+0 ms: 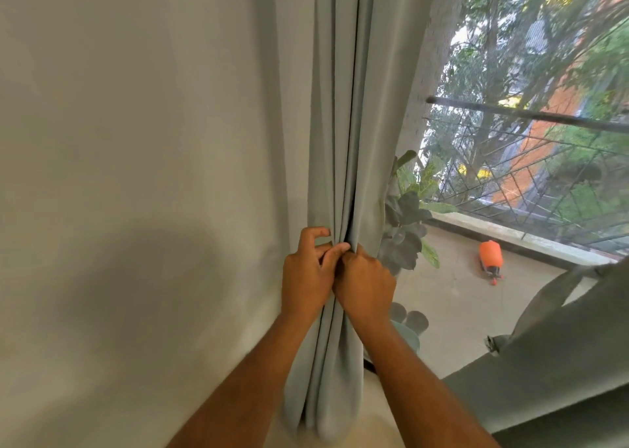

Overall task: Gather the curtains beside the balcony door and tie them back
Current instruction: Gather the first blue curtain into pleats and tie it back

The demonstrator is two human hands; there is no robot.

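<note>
Against the wall, both hands sat together on the curtain (pixel 340 124). I had the left hand (pixel 308 277) on the wall-side edge of the bundle, thumb and forefinger pinching a fold, other fingers loosely curled above it. Right hand (pixel 366 286) touched it on the window side, fingers curled into the pleats; exact hold hidden behind the knuckles. Curtain hung bunched in narrow folds above and below the hands, hem pooling beneath my forearms. My read: gathering nearly done, tie-back not started. No tie was visible around the bundle. Next move would call for one hand to keep the pleats squeezed while the other fetched a tie; a strap (pixel 548 297) hung off grey fabric well right of the right hand, possibly that. Beyond the right hand: balcony floor (pixel 452 304), leafy plant (pixel 406 229), orange bottle (pixel 490 256), railing (pixel 531 115). Plain wall (pixel 136 175) lay left of the left hand.
</note>
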